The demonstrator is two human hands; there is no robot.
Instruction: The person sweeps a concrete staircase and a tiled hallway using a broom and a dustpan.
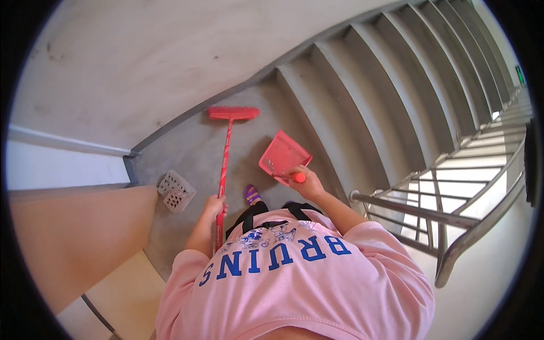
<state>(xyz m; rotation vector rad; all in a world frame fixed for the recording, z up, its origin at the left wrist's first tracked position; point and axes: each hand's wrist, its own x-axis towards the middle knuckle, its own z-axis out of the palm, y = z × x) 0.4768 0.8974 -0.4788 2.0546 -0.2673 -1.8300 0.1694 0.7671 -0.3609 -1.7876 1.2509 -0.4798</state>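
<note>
My left hand (pixel 215 207) is closed around the red patterned handle of a broom (pixel 224 159). The broom's red bristle head (pixel 233 113) rests on the grey landing near the wall. On the other side, my right hand (pixel 309 183) grips the upright handle of a red dustpan (pixel 284 155), whose round handle end (pixel 298 177) points up at me. Small pale bits of debris lie in the pan. The dustpan is between the broom and the lowest stair, apart from the broom head; whether it touches the floor I cannot tell.
Concrete stairs (pixel 340 89) rise at the right, bordered by a metal railing (pixel 425 212). A whitish perforated plastic basket (pixel 176 191) sits on the floor at the left, near a tan panel (pixel 85 229). A pale wall (pixel 140 55) runs behind the landing. My foot wears a purple sandal (pixel 252 194).
</note>
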